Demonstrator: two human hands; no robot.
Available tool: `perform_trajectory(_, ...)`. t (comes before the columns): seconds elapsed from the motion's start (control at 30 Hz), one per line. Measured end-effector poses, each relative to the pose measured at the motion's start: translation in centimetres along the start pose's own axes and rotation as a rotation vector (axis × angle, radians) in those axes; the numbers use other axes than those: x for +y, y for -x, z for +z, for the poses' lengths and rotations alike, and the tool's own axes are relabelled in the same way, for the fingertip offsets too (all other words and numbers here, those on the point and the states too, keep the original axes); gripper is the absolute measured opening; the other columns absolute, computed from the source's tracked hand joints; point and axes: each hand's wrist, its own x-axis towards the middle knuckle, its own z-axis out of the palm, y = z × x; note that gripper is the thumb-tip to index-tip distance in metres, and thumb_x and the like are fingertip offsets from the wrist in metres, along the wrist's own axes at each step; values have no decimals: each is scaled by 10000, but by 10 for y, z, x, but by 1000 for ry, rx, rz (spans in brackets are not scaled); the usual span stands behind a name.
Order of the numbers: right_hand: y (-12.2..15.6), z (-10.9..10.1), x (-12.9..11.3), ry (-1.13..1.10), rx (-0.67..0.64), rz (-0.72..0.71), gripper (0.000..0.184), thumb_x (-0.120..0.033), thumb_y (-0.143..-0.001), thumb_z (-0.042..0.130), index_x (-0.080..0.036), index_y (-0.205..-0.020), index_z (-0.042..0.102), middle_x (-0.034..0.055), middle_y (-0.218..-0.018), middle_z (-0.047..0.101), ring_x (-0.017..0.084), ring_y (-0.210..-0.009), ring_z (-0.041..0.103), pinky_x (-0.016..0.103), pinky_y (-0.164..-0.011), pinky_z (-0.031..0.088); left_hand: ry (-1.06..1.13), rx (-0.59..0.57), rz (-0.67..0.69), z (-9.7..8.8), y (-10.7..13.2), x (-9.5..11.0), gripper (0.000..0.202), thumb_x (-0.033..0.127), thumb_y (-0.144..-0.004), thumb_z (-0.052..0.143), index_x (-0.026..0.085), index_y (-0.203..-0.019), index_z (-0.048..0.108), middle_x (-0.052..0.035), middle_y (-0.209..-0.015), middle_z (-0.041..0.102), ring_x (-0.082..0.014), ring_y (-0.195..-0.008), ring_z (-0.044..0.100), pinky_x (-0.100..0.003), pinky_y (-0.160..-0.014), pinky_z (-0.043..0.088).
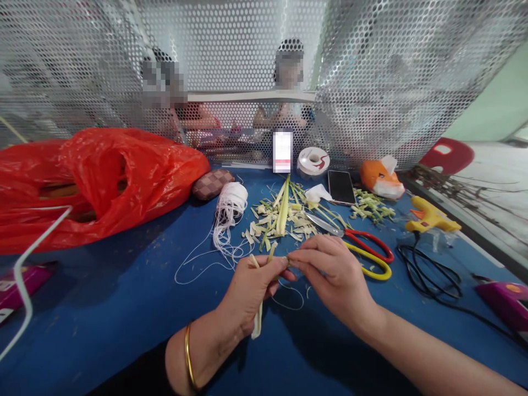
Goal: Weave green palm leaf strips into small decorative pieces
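Note:
My left hand [251, 289] is closed around a pale green leaf strip [258, 322] whose lower end hangs down past the palm. My right hand [330, 272] pinches the strip's upper end beside the left thumb, fingers pressed together. A thin white thread [289, 300] loops on the blue table [124, 308] just beneath both hands. It trails from a bundle of white thread [231, 203] further back. A pile of cut leaf scraps [284, 214] lies beyond the hands. Scissors with red and yellow handles [367, 256] rest right of my right hand.
A red plastic bag [99, 181] fills the left. At the back stand a tape roll [313, 161], a phone [340, 187], an orange tissue holder [381, 177]. A yellow glue gun [429, 217] and black cord [433, 275] lie right. Two people sit behind the perforated screen [371, 82].

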Motion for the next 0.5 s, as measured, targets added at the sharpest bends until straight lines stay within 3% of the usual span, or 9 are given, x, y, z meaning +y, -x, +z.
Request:
perform_trajectory(0.13,2,-2,-2,384,-65,-323,241,-119,-943,478,-124,-1006,711,96,-869,699,209,-779,584,363,-702,437,90,19,-40,-4,-5,-5,284,327,-712,719,133,-531,620,4,-538,532,-24,-405,295,-213,-412,131)
perform_trajectory(0.3,5,-2,-6,598,-72,-503,293,-74,-949,412,-55,-1057,683,113,-888,724,231,-803,582,389,-818,416,64,-5,-58,-7,-6,-5,312,364,-737,711,135,-559,597,11,-557,508,-24,-415,297,-213,-418,119)
perform_trajectory(0.4,3,-2,-3,581,-81,-502,297,-75,-949,403,-62,-1022,691,98,-830,714,223,-752,585,384,-796,406,67,-43,-64,-7,-4,-2,329,409,-720,734,127,-604,612,4,-600,530,-29,-440,309,-212,-423,109)
perform_trajectory(0.5,0,-3,5,422,-57,-302,256,-115,-953,445,-139,-931,700,62,-785,692,193,-702,580,358,-729,406,137,-90,-69,-6,-2,2,398,506,-717,728,114,-771,686,-24,-688,591,-39,-478,339,-204,-435,139)
